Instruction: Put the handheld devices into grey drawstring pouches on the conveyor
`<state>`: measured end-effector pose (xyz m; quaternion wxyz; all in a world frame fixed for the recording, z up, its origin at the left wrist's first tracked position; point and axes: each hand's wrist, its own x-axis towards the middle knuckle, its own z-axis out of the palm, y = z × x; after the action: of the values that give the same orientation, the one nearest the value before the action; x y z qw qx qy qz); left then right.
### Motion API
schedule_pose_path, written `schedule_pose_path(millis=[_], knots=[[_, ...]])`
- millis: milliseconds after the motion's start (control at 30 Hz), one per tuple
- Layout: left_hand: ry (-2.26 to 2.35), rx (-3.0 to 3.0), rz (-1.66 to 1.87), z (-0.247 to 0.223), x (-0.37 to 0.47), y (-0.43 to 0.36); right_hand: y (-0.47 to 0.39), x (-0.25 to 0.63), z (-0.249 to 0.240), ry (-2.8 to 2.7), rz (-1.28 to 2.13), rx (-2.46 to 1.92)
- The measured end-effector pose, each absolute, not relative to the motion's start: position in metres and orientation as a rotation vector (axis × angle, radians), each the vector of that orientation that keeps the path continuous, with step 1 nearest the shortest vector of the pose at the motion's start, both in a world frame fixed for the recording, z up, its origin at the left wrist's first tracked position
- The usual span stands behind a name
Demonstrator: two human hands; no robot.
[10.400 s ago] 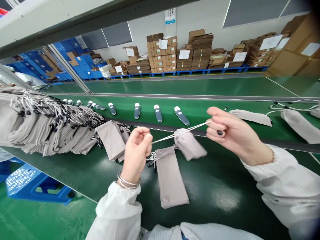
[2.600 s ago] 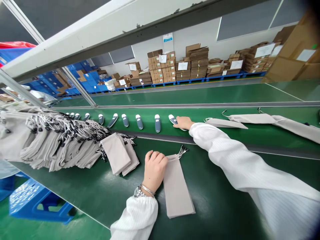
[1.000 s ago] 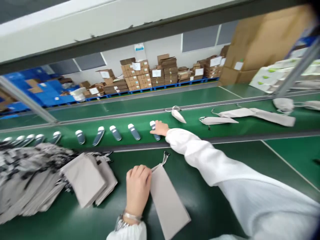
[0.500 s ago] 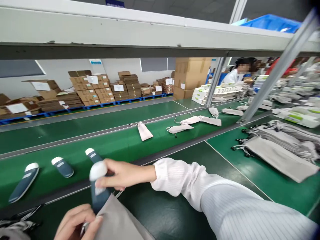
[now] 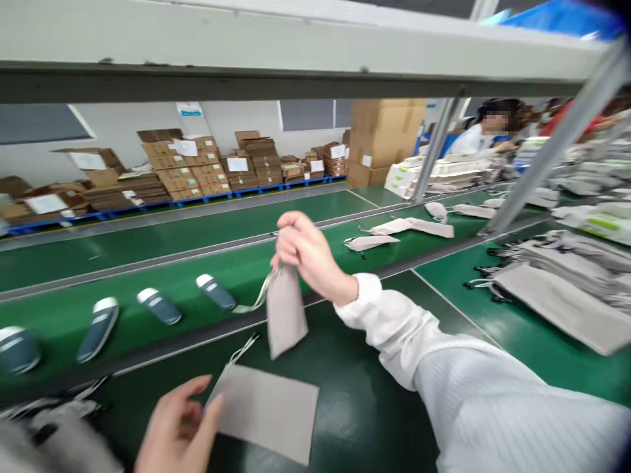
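My right hand (image 5: 305, 253) is closed on the gathered top of a grey drawstring pouch (image 5: 286, 312), which hangs upright over the near edge of the green belt, its cord dangling to the left. What the pouch holds cannot be seen. Below it, a flat grey pouch (image 5: 271, 410) lies on the dark green tabletop with its cord toward the belt. My left hand (image 5: 180, 424), a little blurred, is at that pouch's left edge with thumb and fingers apart. Blue items with white ends, such as this one (image 5: 160, 307), lie on the belt at left.
Stacked grey pouches (image 5: 566, 289) lie at right, and more (image 5: 64, 437) at lower left. Several light pouches (image 5: 411, 226) rest farther along the belt. A metal post (image 5: 552, 141) and overhead beam (image 5: 315, 46) frame the bench. A person (image 5: 480, 135) sits at the far right.
The blue item that was at a pouch's mouth in my right hand is out of sight. My right hand has risen rightward with a pouch; my left hand has opened. A flat pouch now shows on the tabletop.
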<state>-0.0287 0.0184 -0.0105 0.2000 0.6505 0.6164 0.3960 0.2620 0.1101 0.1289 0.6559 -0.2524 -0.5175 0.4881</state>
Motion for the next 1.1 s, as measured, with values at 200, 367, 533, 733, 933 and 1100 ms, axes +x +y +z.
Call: schedule_pose_path(millis=[200,367,533,733,933,1100], knots=[[1.950,2.089,0.870,-0.017,-0.009,0.007,0.195,0.220,0.091,-1.853,0.465,-1.191],[1.996,2.098,0.910,-0.022,-0.010,0.008,0.239,0.164,0.035,-2.182,0.620,-1.589],[1.913,2.292,0.856,-0.009,-0.009,0.005,0.241,0.148,0.015,-2.111,0.827,-1.580],[1.550,2.061,0.989,0.017,-0.008,0.000,0.179,0.164,0.029,-1.751,1.201,-0.977],[1.375,1.726,1.444,0.037,0.015,0.003,0.108,0.189,0.040,-1.925,1.549,-0.731],[1.378,1.325,1.629,0.046,0.008,0.000,0.076,0.234,0.056,-1.699,1.840,-0.687]])
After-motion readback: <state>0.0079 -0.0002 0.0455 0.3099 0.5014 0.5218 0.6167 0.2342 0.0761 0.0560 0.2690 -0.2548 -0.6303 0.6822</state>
